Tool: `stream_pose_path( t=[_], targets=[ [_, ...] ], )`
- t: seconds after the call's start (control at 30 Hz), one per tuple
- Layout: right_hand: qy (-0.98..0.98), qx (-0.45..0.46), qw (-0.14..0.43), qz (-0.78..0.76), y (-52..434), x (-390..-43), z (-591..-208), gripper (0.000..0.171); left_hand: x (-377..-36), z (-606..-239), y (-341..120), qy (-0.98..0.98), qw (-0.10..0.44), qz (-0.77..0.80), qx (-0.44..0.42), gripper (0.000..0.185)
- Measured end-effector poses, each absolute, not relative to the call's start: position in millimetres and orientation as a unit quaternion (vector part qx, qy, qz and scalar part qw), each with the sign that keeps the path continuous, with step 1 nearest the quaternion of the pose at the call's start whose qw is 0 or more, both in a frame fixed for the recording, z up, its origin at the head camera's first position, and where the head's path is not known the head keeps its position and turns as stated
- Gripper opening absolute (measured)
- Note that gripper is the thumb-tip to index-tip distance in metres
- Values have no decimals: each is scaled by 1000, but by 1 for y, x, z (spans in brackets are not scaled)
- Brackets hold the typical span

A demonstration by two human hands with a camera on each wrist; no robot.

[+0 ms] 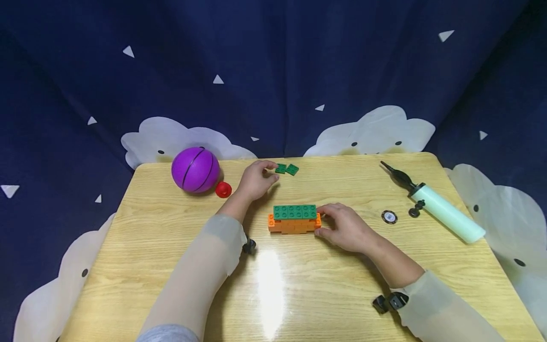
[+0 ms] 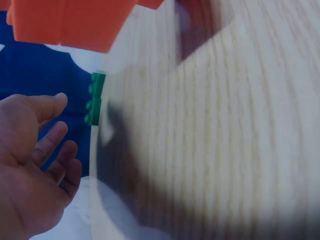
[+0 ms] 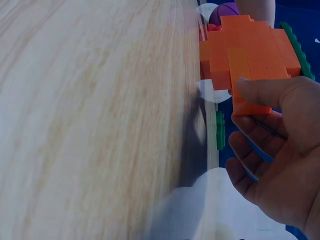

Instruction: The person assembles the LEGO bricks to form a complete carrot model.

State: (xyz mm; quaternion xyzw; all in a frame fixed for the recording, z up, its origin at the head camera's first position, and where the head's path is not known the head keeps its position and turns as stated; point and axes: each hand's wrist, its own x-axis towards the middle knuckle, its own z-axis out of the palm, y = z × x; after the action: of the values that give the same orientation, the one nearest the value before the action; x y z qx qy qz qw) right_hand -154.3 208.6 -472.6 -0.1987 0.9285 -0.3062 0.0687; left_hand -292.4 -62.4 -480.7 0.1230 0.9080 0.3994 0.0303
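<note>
The right hand pinches the right end of the stiff, light orange and green block stack at mid-table, best gripped by its ends, while the left hand, fingers loosely curled, reaches for small green plates farther back.

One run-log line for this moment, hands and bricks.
left hand: open, reaching at green plates | right hand: steadies brick block end | block: flat on table
</note>
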Motion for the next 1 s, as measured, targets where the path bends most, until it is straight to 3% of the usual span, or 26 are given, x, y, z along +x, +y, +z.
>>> stream_pose_path(
  t=[0.57, 1.0],
  targets=[
    [929, -203, 59, -303, 208, -155, -474, 55, -308, -497, -63, 924, 56, 347, 154, 46],
    [928, -208, 56, -304, 209, -156, -474, 56, -313, -497, -53, 953, 59, 254, 154, 45]
  ],
)
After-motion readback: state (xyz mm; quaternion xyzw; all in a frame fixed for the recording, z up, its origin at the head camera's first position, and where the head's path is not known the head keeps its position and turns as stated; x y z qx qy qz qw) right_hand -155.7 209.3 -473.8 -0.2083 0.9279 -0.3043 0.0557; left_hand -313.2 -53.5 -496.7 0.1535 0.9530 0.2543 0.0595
